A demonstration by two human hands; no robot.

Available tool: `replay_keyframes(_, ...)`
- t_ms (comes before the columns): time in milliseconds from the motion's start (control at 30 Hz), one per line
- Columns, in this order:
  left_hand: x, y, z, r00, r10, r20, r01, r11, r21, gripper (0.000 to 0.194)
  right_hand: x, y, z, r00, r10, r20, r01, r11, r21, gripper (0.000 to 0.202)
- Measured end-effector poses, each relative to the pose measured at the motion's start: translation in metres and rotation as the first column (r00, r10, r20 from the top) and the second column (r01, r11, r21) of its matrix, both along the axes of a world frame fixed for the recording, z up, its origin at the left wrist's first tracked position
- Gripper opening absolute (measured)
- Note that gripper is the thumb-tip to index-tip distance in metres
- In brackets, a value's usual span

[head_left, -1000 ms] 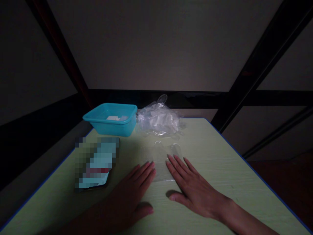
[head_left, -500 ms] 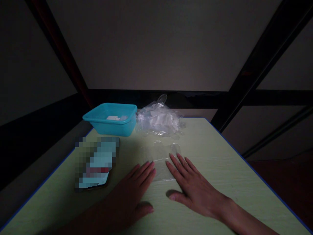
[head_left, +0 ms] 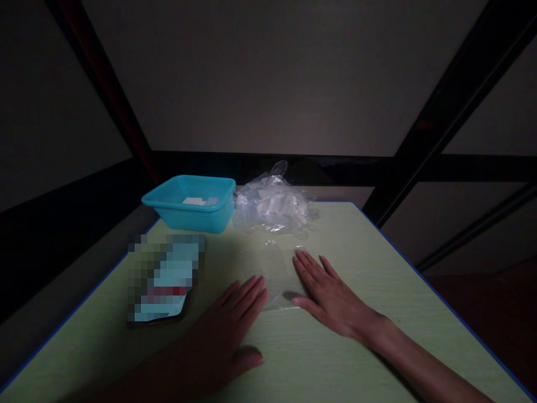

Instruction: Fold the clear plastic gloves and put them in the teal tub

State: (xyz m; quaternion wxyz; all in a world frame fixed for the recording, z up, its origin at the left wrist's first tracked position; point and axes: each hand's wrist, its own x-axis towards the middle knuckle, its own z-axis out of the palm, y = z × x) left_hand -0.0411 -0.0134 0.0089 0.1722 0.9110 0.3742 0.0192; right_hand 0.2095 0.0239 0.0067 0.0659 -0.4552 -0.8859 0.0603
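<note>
A clear plastic disposable glove (head_left: 274, 274) lies flat on the table, its finger ends pointing away from me. My left hand (head_left: 229, 322) rests palm down at its left side, fingers stretched out and fingertips on the film's edge. Over the right side of the glove is my right hand (head_left: 331, 296), palm down and fingers extended, covering part of it. Behind them sits a crumpled heap of clear plastic gloves (head_left: 274, 207).
A blue plastic basket (head_left: 195, 218) with small white items inside stands at the back left. A phone-like device (head_left: 172, 280), partly blurred out, lies left of my left hand. The pale green table (head_left: 377, 268) has a blue edge, with a wall behind it.
My right hand has slid forward and slightly right over the glove, its fingers now closer together. The crease across the glove looks flatter. My left hand has stayed in place.
</note>
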Motion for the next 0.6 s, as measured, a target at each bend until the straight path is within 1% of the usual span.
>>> replay_keyframes(133, 0.0, 0.0, -0.001, 1.0, 0.001, 0.01, -0.001, 1.0, 0.008, 0.085, 0.002, 0.001, -0.002, 0.999, -0.049, 0.001, 0.049, 0.998, 0.025, 0.077)
replay_keyframes(300, -0.001, 0.0, -0.001, 1.0, 0.01, 0.021, -0.01, 1.0, -0.007, 0.082, 0.007, 0.006, -0.005, 0.997, -0.075, -0.025, 0.076, 0.996, 0.041, 0.073)
replay_keyframes(467, -0.001, 0.0, -0.001, 0.999, 0.0, 0.043, 0.0, 1.0, -0.006, 0.086, 0.014, 0.01, 0.001, 0.988, -0.145, -0.046, 0.146, 0.989, 0.013, 0.071)
replay_keyframes(600, -0.001, -0.001, -0.003, 0.997, 0.007, 0.079, -0.012, 0.998, 0.06, 0.093, 0.018, 0.011, 0.006, 0.98, -0.193, -0.048, 0.193, 0.981, 0.004, 0.066)
